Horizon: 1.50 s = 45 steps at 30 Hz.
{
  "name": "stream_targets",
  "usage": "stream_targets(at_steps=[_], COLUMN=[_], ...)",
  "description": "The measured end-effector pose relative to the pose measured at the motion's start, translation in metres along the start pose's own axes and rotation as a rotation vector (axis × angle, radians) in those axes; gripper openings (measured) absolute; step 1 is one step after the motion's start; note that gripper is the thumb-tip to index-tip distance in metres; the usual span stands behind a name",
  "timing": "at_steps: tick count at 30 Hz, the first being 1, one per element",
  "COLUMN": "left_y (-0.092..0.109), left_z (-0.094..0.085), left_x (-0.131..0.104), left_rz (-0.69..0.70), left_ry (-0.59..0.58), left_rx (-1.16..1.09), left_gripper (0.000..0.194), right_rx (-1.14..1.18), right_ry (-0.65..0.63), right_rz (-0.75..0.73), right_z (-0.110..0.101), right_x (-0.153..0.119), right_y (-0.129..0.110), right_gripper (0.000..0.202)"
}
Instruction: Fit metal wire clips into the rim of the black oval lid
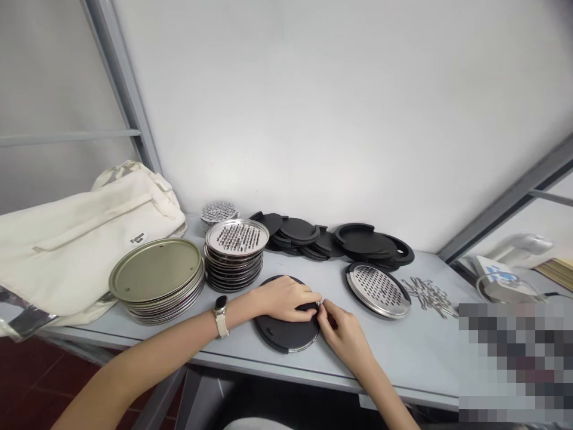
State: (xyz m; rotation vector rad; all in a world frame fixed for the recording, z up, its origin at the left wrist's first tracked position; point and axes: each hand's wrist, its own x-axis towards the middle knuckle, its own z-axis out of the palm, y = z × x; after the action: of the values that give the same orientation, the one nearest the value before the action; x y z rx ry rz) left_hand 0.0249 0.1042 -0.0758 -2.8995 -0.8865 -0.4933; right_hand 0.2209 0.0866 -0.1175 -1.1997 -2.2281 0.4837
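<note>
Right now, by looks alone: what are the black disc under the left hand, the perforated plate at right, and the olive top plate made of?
Black disc: probably plastic, matte; dull, even surface.
Perforated plate: likely metal, polished; silvery, bright rim.
Olive plate: perhaps coated metal, satin; even colour, soft sheen. Base material uncertain.

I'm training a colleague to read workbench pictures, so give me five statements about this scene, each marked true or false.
1. The left hand lies on a black disc. True.
2. A watch is on the left wrist. True.
3. Only the left hand is at the black disc. False: the right hand is at its edge.
4. Small metal pieces lie right of a perforated disc. True.
5. Nothing lies left of the black disc. False: a cream bag does.
</note>
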Motion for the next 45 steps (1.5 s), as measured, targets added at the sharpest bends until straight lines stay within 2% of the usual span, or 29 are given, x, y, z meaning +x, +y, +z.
stream_targets(at_steps=[26,32,45], left_y=[0.003,0.002,-0.010], left_z=[0.004,0.002,0.003], left_x=[-0.002,-0.004,-0.005], left_rz=[0.006,-0.005,-0.004], left_ry=[0.051,0.035,-0.012], left_rx=[0.110,0.074,-0.084], left_gripper=[0.018,0.019,0.027], right_rx=[0.009,0.036,0.063], right_ry=[-0.033,-0.069,-0.142], right_rz=[0.046,0.068,-0.007], right_z=[0.003,0.002,-0.009], right_x=[0.000,0.000,0.001], right_y=[0.002,0.004,0.002], right_gripper=[0.027,0.032,0.029])
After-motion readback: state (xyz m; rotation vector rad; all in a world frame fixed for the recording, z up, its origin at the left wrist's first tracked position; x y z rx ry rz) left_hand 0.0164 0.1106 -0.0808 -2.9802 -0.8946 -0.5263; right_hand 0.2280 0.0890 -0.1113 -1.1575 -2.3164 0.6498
